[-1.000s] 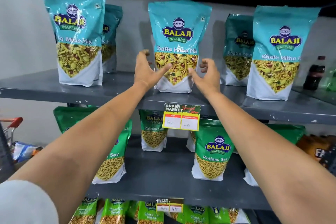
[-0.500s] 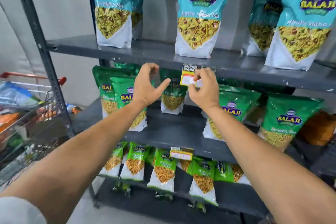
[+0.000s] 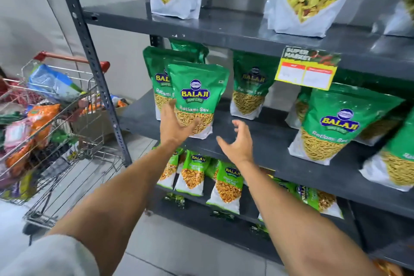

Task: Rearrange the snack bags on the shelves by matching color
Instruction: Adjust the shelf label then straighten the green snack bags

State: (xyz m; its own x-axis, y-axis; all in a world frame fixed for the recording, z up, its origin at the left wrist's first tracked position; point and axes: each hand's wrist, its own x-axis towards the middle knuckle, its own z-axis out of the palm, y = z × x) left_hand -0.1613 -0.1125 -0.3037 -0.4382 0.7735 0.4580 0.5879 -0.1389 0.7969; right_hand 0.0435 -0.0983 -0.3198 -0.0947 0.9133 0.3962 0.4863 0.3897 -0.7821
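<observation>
Against left fingers (image 3: 192, 124) — green bag (image 3: 197, 96)

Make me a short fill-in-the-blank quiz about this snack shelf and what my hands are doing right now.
1. The left hand touches a Ratlami Sev bag coloured ____.
2. The right hand is open and holds ____.
3. The shopping cart has a handle coloured ____.
4. The price tag hangs from the shelf edge ____ the Ratlami Sev bags.

Missing words: green; nothing; red; above
</observation>
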